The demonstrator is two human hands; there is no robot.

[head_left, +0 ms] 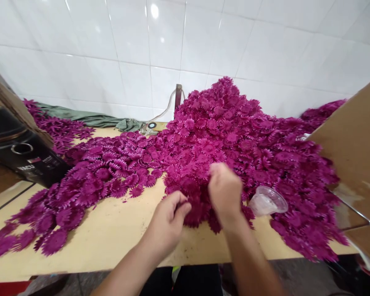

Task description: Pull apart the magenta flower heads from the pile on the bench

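Observation:
A big heap of magenta fabric flower heads [234,135] covers the wooden table [111,234]. My left hand [168,218] is at the near edge of the heap, thumb and fingers pinched on a flower head [193,211]. My right hand [225,191] is curled, knuckles toward me, fingers dug into the flowers; what it holds is hidden and the hand is slightly blurred. A flatter spread of the same flowers [89,181] runs left across the table.
A clear plastic cup [268,200] lies on its side right of my right hand. A cardboard box flap [354,152] rises at the right. A black appliance [21,152] stands at the left. White tiled wall [185,41] behind.

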